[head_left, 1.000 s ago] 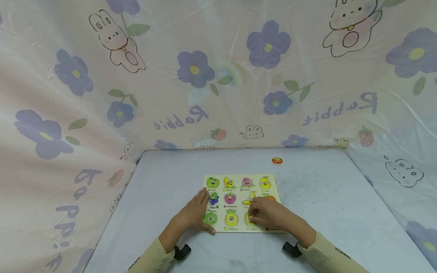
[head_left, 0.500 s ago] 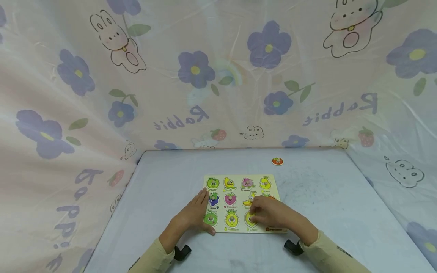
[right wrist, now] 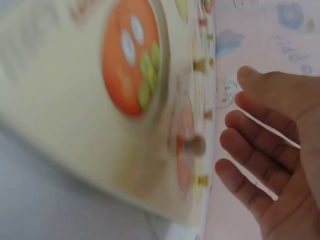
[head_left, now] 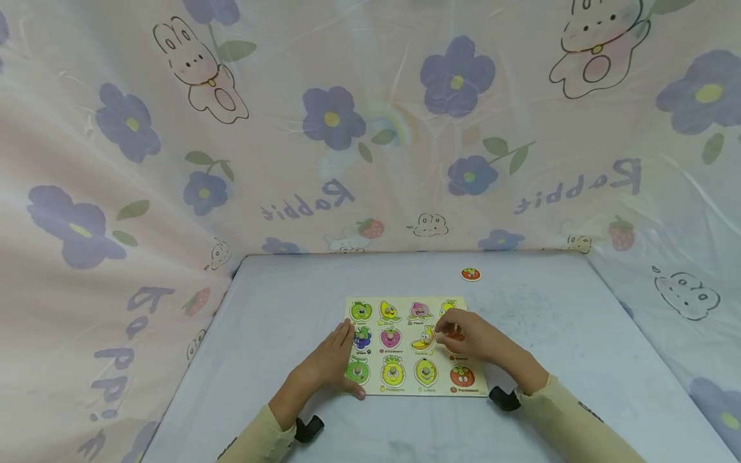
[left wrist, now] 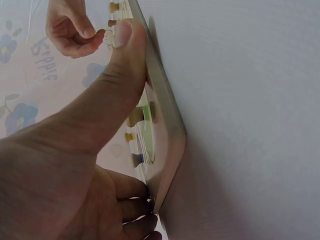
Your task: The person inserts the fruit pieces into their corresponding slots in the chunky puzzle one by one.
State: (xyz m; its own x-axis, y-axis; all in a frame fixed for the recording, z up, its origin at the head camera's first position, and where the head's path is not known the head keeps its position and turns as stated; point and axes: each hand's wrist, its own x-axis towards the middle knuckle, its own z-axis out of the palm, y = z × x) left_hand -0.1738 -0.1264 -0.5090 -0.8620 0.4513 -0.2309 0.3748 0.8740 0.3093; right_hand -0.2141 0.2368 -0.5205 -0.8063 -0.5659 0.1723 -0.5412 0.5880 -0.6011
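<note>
A cream fruit puzzle board (head_left: 405, 390) lies on the white table, with knobbed pieces such as the lemon (head_left: 426, 371) and banana (head_left: 424, 337). My left hand (head_left: 329, 360) holds its near left corner, thumb along the near edge and fingers at the left edge. Over the board's right side hovers my right hand (head_left: 471, 334), fingers loosely bent with nothing between them, partly covering the orange and pear pieces. In the right wrist view, the persimmon recess (right wrist: 131, 60) shows its printed picture without a knob. A loose persimmon piece (head_left: 471, 274) lies beyond the board.
A patterned curtain (head_left: 382, 161) with rabbits and flowers stands around the back and sides of the table (head_left: 556, 334). Black wrist-camera mounts (head_left: 309, 428) sit at both wrists, below the sleeves.
My right hand has left the lemon piece and moved up and right, uncovering the lemon and the persimmon picture. The left hand stays at the board's corner.
</note>
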